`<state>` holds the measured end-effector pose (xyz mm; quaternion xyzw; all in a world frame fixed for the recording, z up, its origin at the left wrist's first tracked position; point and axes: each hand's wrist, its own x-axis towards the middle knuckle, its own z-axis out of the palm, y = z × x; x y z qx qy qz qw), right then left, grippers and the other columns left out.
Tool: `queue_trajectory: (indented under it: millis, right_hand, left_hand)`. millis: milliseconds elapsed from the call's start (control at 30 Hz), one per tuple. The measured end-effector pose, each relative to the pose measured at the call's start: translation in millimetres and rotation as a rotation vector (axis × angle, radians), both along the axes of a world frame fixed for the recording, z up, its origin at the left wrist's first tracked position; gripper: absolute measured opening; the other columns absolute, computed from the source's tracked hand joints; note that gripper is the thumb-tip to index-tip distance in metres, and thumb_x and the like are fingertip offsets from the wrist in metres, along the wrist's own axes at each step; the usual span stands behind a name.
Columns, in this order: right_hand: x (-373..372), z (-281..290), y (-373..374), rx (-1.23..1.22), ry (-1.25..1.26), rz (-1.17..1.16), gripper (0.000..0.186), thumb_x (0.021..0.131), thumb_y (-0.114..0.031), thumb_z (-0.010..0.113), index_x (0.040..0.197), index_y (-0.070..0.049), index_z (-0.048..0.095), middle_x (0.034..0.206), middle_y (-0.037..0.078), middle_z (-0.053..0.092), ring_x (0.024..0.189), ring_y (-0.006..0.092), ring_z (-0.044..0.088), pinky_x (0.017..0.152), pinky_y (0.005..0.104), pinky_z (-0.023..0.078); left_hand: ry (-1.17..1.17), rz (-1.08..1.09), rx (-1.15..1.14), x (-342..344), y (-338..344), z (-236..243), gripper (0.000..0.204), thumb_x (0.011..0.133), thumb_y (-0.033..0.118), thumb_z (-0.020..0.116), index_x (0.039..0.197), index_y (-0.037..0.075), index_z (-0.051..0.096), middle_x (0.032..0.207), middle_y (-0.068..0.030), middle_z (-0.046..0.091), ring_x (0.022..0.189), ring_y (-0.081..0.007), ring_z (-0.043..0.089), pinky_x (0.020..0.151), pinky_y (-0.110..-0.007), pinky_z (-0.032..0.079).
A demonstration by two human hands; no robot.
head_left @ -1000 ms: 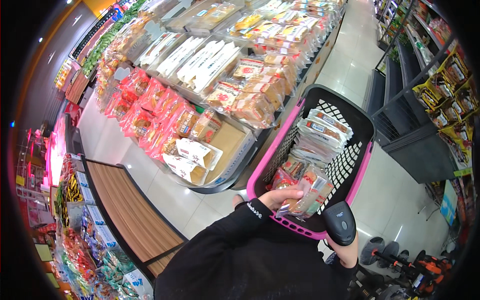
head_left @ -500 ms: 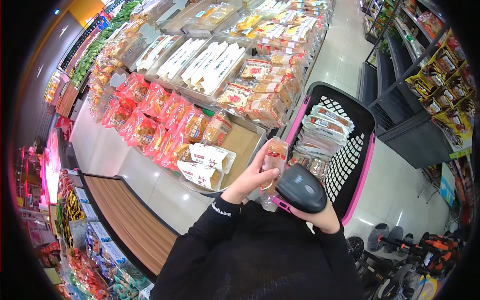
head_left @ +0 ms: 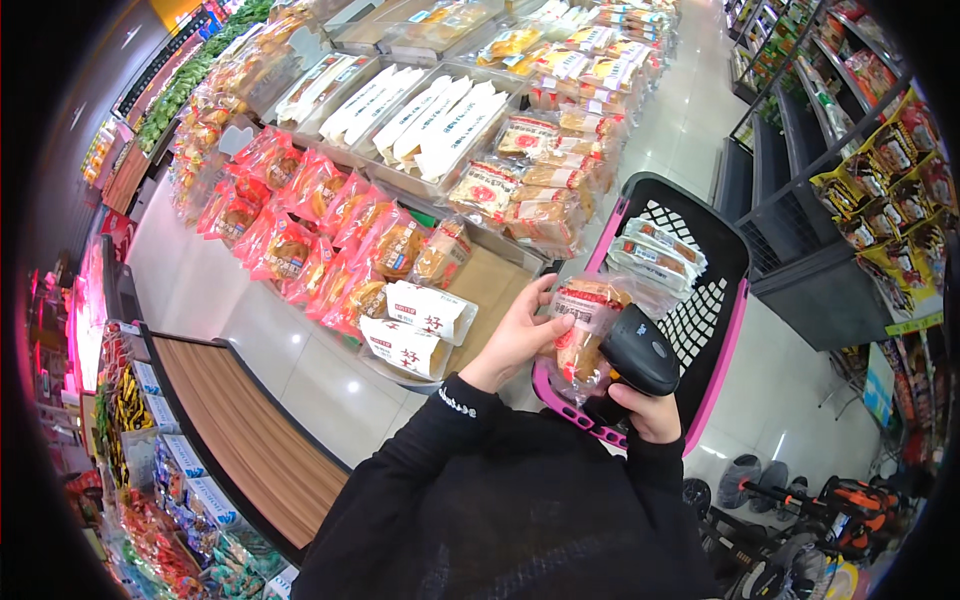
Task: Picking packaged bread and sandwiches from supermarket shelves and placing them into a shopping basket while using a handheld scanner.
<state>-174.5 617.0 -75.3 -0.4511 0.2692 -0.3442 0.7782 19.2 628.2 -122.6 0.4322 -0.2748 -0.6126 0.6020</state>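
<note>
My left hand [head_left: 522, 338] grips a clear bag of packaged bread [head_left: 578, 352] by its left side, its printed face turned up. In my right hand [head_left: 650, 410] is a black handheld barcode scanner [head_left: 640, 348], its head beside the bread's right edge and partly over it. Both are above the near end of a black shopping basket with pink trim [head_left: 742, 310]. Several white-wrapped bread packs [head_left: 655, 250] lie inside the basket. The bread hides part of the basket's contents, and the scanner's lower grip is mostly covered by my hand.
To the left, a bread display holds red-bagged buns [head_left: 290, 250], white packs [head_left: 425, 315], long white-wrapped loaves [head_left: 440, 125] and clear-bagged bread [head_left: 545, 210]. A wood-topped counter [head_left: 240, 430] stands at lower left. Dark shelving [head_left: 785, 190] with yellow snack bags [head_left: 890, 200] lines the right.
My left hand has turned the bread pack so its broad printed face shows, and moved it slightly right. The scanner has shifted right and up, its head now angled across the pack's edge.
</note>
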Motion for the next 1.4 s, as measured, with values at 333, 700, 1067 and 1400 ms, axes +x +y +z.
queue_trajectory:
  millis: [333, 700, 1067, 1400]
  right_hand:
    - [-20, -4, -4, -0.021, 0.060, -0.009, 0.044, 0.061, 0.002, 0.065, 0.103, 0.001, 0.050, 0.083, 0.009, 0.058, 0.068, 0.0168, 0.056, 0.062, 0.0276, 0.045]
    - [-44, 8, -9, -0.122, 0.010, 0.209, 0.068, 0.065, 0.005, 0.062, 0.125, -0.001, 0.031, 0.123, 0.012, 0.042, 0.115, 0.0181, 0.040, 0.095, 0.0306, 0.030]
    - [-66, -18, -4, -0.022, 0.156, 0.033, 0.056, 0.065, -0.001, 0.069, 0.114, -0.001, 0.044, 0.107, 0.005, 0.053, 0.098, 0.0118, 0.049, 0.086, 0.0263, 0.036]
    - [-69, -15, 3, -0.010, 0.228, -0.118, 0.043, 0.066, -0.001, 0.063, 0.107, 0.000, 0.050, 0.093, 0.009, 0.058, 0.089, 0.0178, 0.055, 0.079, 0.0297, 0.042]
  left_hand:
    - [0.492, -0.324, 0.007, -8, 5, -6, 0.053, 0.077, 0.022, 0.062, 0.119, -0.001, 0.037, 0.108, -0.0087, 0.051, 0.098, -0.0150, 0.051, 0.083, -0.030, 0.042]
    - [-0.738, 0.080, -0.058, 94, -13, 71, 0.062, 0.066, 0.011, 0.071, 0.115, -0.004, 0.036, 0.108, -0.0109, 0.050, 0.100, -0.0154, 0.047, 0.087, -0.028, 0.037]
    - [-1.605, 0.122, 0.053, 121, -41, 25, 0.054, 0.064, 0.019, 0.067, 0.105, 0.000, 0.036, 0.097, -0.0228, 0.051, 0.096, -0.0362, 0.049, 0.077, -0.040, 0.041]
    - [-1.800, -0.138, 0.194, 130, -36, 17, 0.052, 0.061, 0.015, 0.066, 0.099, -0.001, 0.034, 0.091, -0.0236, 0.052, 0.086, -0.0382, 0.052, 0.071, -0.042, 0.045]
